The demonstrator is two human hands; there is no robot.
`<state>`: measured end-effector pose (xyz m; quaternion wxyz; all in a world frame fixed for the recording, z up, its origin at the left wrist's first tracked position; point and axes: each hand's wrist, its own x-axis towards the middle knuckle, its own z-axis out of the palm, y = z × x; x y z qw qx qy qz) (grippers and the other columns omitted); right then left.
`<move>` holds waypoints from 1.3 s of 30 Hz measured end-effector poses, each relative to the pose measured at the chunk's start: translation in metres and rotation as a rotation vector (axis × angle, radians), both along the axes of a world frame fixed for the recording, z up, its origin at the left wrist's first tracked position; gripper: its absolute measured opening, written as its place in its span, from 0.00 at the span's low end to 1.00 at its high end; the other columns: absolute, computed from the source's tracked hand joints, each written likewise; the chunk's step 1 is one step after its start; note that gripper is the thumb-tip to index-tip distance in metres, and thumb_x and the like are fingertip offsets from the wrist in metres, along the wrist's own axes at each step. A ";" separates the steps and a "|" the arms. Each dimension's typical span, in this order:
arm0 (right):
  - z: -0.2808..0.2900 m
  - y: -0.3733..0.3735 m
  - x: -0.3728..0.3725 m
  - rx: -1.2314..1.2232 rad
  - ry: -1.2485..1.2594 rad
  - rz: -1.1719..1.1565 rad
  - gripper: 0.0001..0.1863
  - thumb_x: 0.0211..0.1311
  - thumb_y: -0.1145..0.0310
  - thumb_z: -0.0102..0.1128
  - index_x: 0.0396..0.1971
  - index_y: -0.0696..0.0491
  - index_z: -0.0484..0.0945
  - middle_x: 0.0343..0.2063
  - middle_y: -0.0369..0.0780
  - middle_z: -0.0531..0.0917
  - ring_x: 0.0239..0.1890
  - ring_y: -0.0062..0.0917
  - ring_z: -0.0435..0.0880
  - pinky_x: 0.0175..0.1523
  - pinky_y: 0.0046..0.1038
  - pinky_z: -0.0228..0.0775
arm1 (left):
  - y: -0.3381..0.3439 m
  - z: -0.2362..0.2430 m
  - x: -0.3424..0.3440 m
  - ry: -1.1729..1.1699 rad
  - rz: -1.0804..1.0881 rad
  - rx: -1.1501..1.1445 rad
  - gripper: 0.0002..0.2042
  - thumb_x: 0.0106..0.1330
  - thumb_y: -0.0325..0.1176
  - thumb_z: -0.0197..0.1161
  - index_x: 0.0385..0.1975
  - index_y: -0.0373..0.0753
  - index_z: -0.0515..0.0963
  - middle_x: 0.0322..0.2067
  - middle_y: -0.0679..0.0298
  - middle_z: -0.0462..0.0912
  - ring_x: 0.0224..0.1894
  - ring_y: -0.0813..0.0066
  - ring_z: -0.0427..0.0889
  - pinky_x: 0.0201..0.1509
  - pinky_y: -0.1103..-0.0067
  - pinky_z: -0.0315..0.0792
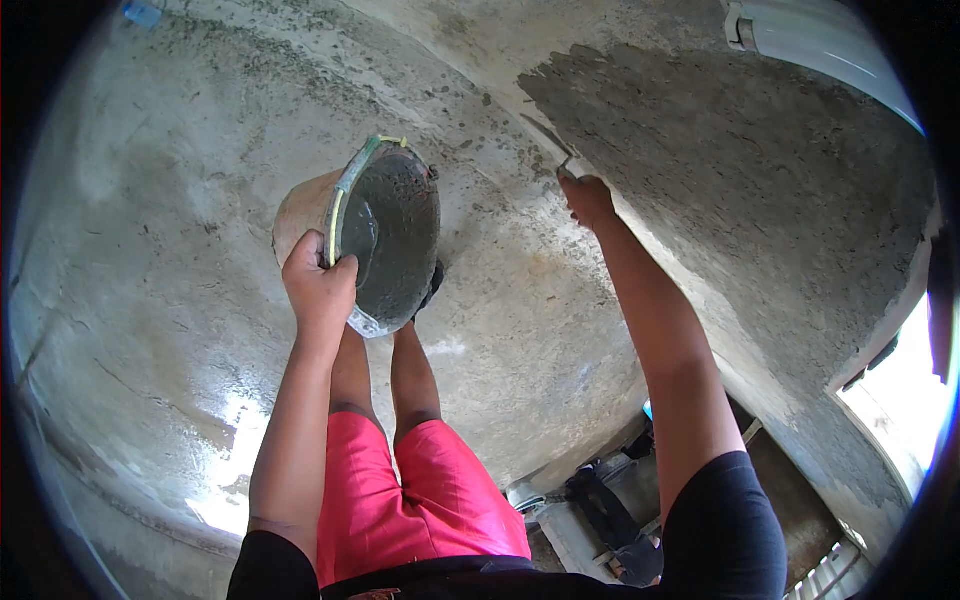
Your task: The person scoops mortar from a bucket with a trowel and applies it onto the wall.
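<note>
My left hand (320, 280) is closed on the rim and yellow-green handle of a bucket (303, 205), thumb toward its mouth. The bucket is tilted, and grey wet mortar (402, 225) coats its inside. On the right, my outstretched right hand (588, 200) grips a trowel (548, 134) by its handle. Its thin blade lies close to the foot of the wall, beside a dark, damp-looking patch of mortar (720, 160). Whether the blade touches the wall I cannot tell. My fingers hide most of the trowel's handle.
Grey concrete floor (170, 230) spreads around my feet, with mortar spots near the wall. A white curved object (820, 42) is at the top right. A bright opening (905, 385) lies at the right. Dark cloth and clutter (605, 505) sit behind me. A small blue object (142, 13) lies far left.
</note>
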<state>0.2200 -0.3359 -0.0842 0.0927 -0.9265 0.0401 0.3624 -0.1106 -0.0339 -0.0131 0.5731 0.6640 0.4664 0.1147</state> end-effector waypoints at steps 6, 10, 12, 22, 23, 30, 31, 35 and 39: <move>-0.009 0.041 0.056 0.073 -0.060 -0.109 0.31 0.66 0.44 0.62 0.30 0.64 0.83 0.22 0.46 0.85 0.22 0.34 0.86 0.33 0.36 0.79 | 0.002 -0.003 -0.005 -0.008 0.000 0.001 0.09 0.51 0.19 0.60 0.19 0.36 0.64 0.17 0.71 0.64 0.22 0.85 0.61 0.24 0.77 0.59; 0.021 0.054 0.041 0.224 -0.047 -0.133 0.32 0.65 0.42 0.62 0.30 0.64 0.82 0.20 0.43 0.83 0.21 0.33 0.84 0.31 0.35 0.77 | 0.002 -0.007 -0.008 -0.022 0.009 -0.011 0.10 0.51 0.19 0.60 0.19 0.36 0.63 0.17 0.71 0.63 0.22 0.85 0.61 0.24 0.77 0.59; 0.028 0.048 0.026 0.126 -0.058 -0.102 0.31 0.65 0.43 0.63 0.31 0.64 0.82 0.21 0.44 0.83 0.22 0.32 0.84 0.30 0.35 0.77 | 0.002 -0.010 -0.008 -0.031 0.023 -0.017 0.11 0.51 0.19 0.60 0.19 0.36 0.63 0.17 0.71 0.63 0.22 0.85 0.61 0.24 0.76 0.58; 0.017 0.053 0.058 0.075 -0.015 -0.231 0.25 0.68 0.52 0.64 0.32 0.66 0.81 0.24 0.47 0.85 0.25 0.34 0.86 0.31 0.36 0.79 | 0.003 -0.012 -0.010 -0.027 0.029 -0.015 0.10 0.51 0.19 0.60 0.19 0.36 0.63 0.18 0.70 0.64 0.22 0.84 0.61 0.25 0.77 0.60; 0.022 0.058 0.060 0.085 -0.011 -0.207 0.25 0.69 0.53 0.64 0.32 0.65 0.81 0.25 0.47 0.84 0.26 0.34 0.86 0.31 0.36 0.79 | 0.002 -0.011 -0.010 -0.056 0.022 -0.010 0.10 0.51 0.19 0.60 0.20 0.36 0.64 0.18 0.70 0.65 0.22 0.84 0.62 0.25 0.77 0.60; 0.046 0.056 0.038 0.039 0.017 0.045 0.27 0.69 0.49 0.65 0.35 0.66 0.80 0.27 0.45 0.83 0.23 0.31 0.80 0.31 0.35 0.76 | 0.003 -0.007 -0.009 -0.024 0.036 -0.064 0.10 0.51 0.19 0.60 0.20 0.36 0.64 0.18 0.71 0.64 0.22 0.85 0.62 0.24 0.77 0.60; 0.044 0.051 0.038 0.040 0.040 -0.046 0.30 0.68 0.47 0.65 0.34 0.67 0.79 0.27 0.45 0.83 0.22 0.29 0.78 0.29 0.35 0.74 | 0.003 -0.008 -0.009 -0.023 0.023 -0.030 0.10 0.51 0.19 0.60 0.20 0.36 0.63 0.18 0.71 0.64 0.22 0.85 0.62 0.24 0.77 0.60; 0.033 0.049 0.061 -0.045 0.003 0.094 0.28 0.69 0.48 0.63 0.32 0.65 0.81 0.24 0.44 0.83 0.21 0.33 0.80 0.30 0.37 0.76 | 0.002 -0.012 -0.010 -0.027 0.023 -0.031 0.10 0.51 0.19 0.60 0.19 0.36 0.63 0.17 0.71 0.63 0.23 0.85 0.61 0.24 0.77 0.60; 0.046 0.079 0.081 -0.075 0.064 0.194 0.23 0.69 0.52 0.63 0.37 0.62 0.84 0.24 0.44 0.84 0.21 0.33 0.82 0.34 0.36 0.79 | 0.001 -0.013 -0.011 -0.057 0.030 -0.026 0.10 0.51 0.19 0.60 0.19 0.36 0.64 0.17 0.71 0.63 0.23 0.85 0.61 0.24 0.77 0.60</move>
